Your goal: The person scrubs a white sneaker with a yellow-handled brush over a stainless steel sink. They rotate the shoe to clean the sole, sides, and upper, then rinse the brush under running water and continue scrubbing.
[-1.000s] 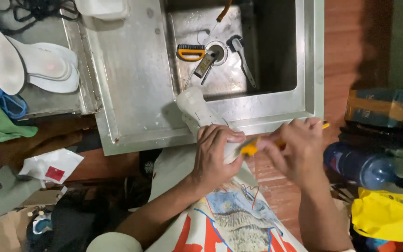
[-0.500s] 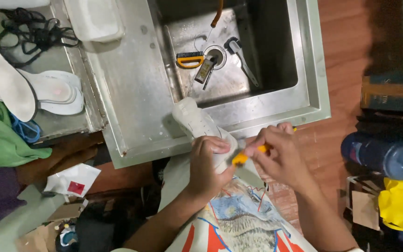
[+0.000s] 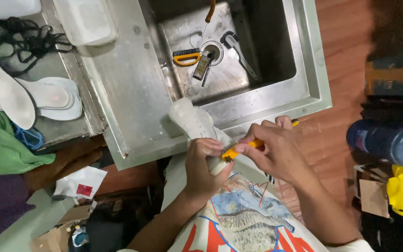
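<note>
Steel sink (image 3: 131,88) below: left hand (image 3: 204,165) grips a white shoe (image 3: 193,122) propped on its rim for support, while right hand (image 3: 276,149) pinches a yellow brush (image 3: 239,149) against it.

A white shoe (image 3: 193,122) lies tilted over the front rim of the steel sink (image 3: 276,100), toe toward the basin, heel end wrapped by the left hand (image 3: 202,164). A yellow-handled brush (image 3: 239,148) is pinched in the right hand (image 3: 276,149); its dark bristles touch the shoe.
</note>
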